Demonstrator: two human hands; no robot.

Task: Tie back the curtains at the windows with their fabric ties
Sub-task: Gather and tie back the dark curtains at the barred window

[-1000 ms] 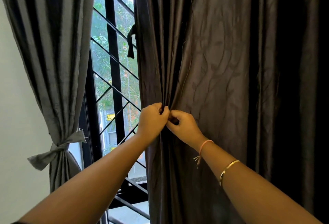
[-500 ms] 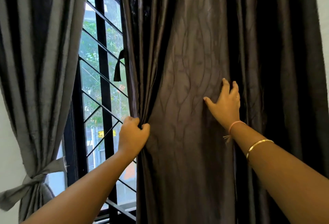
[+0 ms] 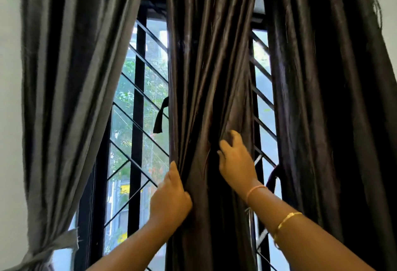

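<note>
Grey curtain [image 3: 71, 98]: at the window's left edge I saw it drawn in low down, its fabric tie [image 3: 49, 247] knotted round it.
Loose tie [image 3: 159, 120]: a dark strip dangled against the window grille [image 3: 137, 90], just beside the middle curtain [image 3: 204, 66].
Left hand [image 3: 169, 202]: it gripped that curtain's left edge, one finger lying up along it.
Right hand [image 3: 235, 163]: fingers bent, dug into a fold on its right side; slightly blurred.
Right curtain [image 3: 333, 98]: I saw it hanging untied at the window's right edge, a dark loop [image 3: 272, 177] just beside it.
</note>
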